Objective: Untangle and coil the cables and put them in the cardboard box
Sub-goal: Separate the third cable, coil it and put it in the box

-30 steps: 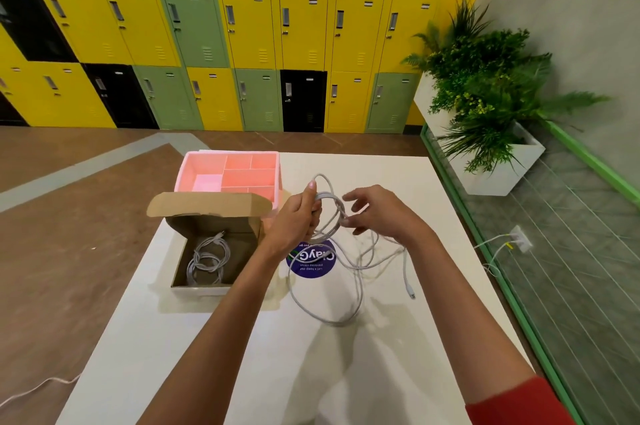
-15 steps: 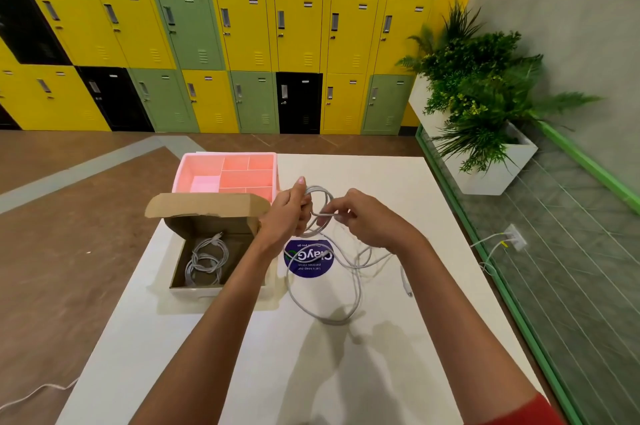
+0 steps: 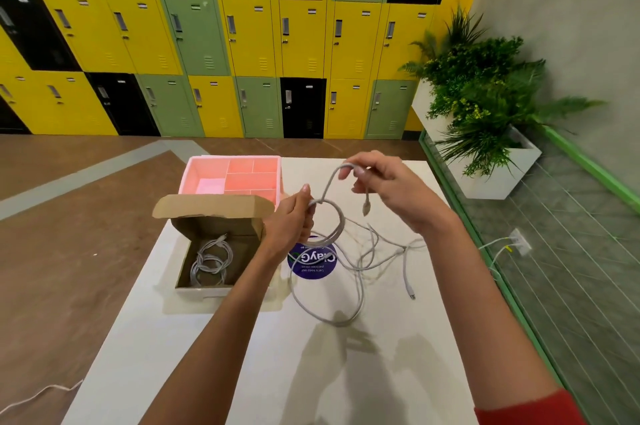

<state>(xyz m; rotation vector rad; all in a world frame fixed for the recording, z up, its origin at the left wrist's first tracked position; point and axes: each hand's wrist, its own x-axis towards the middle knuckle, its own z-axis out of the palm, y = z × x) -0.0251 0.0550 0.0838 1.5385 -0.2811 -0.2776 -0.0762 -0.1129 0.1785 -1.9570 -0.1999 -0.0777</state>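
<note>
the left hand [image 3: 294,220] grips the partly wound grey cable [image 3: 332,222] above the table [image 3: 214,348], beside the cardboard box [image 3: 214,251], while the right hand [image 3: 388,182] pinches its free end; light and limp, it likely handles best held at the coil's crossing.

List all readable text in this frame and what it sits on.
"ClayG": large white letters on the round blue sticker on the white table, seen upside down from the head camera.
Smaller lines on the same sticker: too small and blurred to read.
Label plates on the locker doors: too small to read.
No other text shows.
</note>
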